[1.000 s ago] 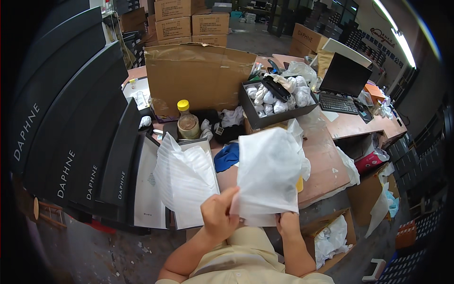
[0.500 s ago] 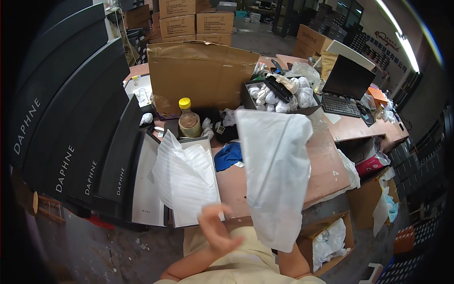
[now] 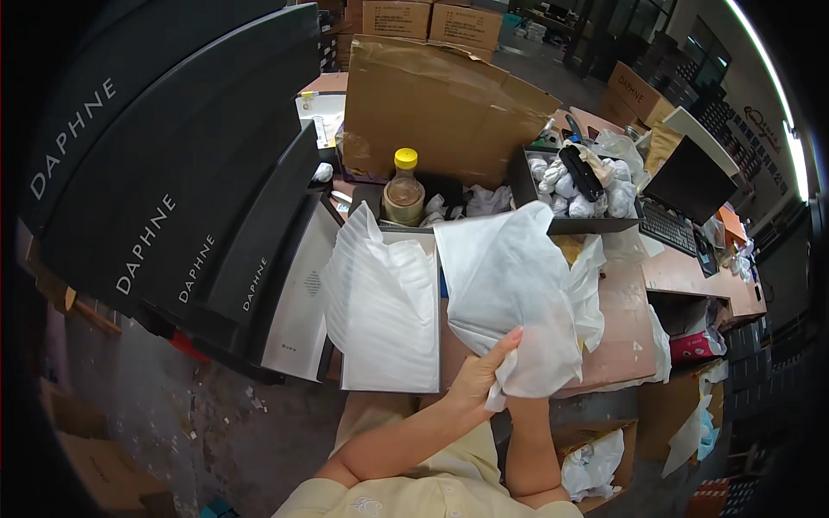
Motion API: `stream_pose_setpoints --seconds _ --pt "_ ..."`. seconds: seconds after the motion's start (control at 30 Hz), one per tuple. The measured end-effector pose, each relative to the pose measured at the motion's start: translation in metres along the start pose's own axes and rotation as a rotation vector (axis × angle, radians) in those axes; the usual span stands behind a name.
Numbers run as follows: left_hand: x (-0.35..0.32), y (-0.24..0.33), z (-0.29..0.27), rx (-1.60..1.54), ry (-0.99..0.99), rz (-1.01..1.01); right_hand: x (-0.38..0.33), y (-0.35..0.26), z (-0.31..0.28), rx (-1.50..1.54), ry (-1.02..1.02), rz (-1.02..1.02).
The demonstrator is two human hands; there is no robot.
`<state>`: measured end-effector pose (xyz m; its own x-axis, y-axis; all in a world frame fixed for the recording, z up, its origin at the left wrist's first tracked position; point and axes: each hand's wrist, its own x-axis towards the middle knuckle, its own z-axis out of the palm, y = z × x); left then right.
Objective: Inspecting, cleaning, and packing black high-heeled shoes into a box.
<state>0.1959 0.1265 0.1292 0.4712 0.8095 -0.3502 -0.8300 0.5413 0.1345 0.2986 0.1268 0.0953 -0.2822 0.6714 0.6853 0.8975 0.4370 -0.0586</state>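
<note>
white bag (image 3: 509,293) above table, left hand (image 3: 484,375) gripping

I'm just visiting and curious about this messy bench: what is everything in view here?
White fabric bag: one, held up over the table.
Open box lined with white paper: one, left of the bag.
Bottle: one, brown with yellow cap, behind the box.
Black tray of white bundles: one, far right.
Cardboard sheet: one, brown, upright at back.
Black stacked boxes: several, left.
Keyboard: one, black, right.
Left hand: grips the bag's lower edge.
Right hand: hidden behind the bag.
</note>
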Motion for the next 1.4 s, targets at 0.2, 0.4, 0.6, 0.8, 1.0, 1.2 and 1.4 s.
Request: stream_pose_setpoints --seconds 0.2,0.4,0.6,0.8,1.0,1.2,1.4 --pt "0.026 0.006 -0.038 -0.109 0.005 0.016 0.031 -0.025 -0.042 0.216 -0.289 0.077" --pt "0.016 0.026 -0.031 0.338 -0.024 0.299 0.026 0.016 -0.087 0.772 -0.012 0.694" --pt "0.031 -0.001 -0.032 1.600 0.115 1.183 0.006 -0.004 -0.007 1.334 -0.227 0.915" --pt "0.018 -0.003 -0.034 2.134 0.020 1.602 -0.015 -0.003 -0.003 1.801 0.109 1.270" --pt "0.009 -0.018 -0.049 2.012 -0.043 1.478 -0.015 0.015 -0.019 1.898 0.432 1.045" --pt "0.007 -0.017 -0.042 2.074 -0.048 1.540 -0.033 0.032 0.015 1.817 0.201 1.295" --pt "0.000 0.006 -0.068 2.118 -0.323 1.715 -0.043 0.014 0.032 1.858 0.000 1.384"
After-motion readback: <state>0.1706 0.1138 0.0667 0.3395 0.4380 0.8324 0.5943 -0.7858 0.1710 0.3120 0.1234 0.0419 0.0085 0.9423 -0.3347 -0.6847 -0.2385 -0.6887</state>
